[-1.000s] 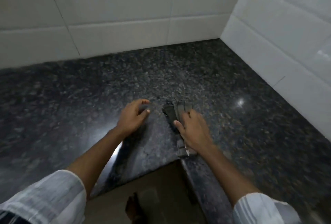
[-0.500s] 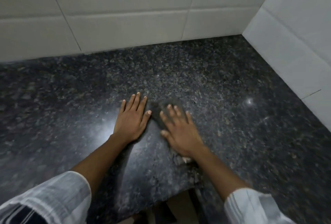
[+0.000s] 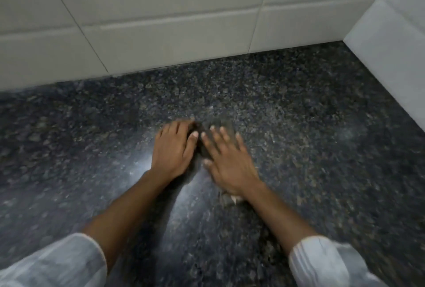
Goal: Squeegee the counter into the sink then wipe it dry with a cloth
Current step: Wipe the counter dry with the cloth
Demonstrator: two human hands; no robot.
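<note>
Step in hand — judged to be the drying pass: a dark grey cloth [image 3: 216, 136] lies flat on the table [image 3: 310, 149], pressed down, not picked up. No squeegee and no sink in view.

Right hand [image 3: 226, 162]: palm down, fingers spread across the cloth; its grip is wide open, holding nothing, only pinning the fabric. A pale scrap of the cloth shows by the wrist.

Left hand [image 3: 173, 149]: flat on the stone just beside the cloth, fingertips at or over its left edge — blur leaves that unclear; grip open, nothing clasped.

Table: dark speckled granite, polished, with a bright glare patch between the forearms.

Walls [image 3: 184, 34]: large pale glazed tiles, meeting in a corner at far right.

Cloth: thin, limp, folded, edges smeared by motion.

Next move calls for steady downward pressure and overlapping strokes toward the corner.
</note>
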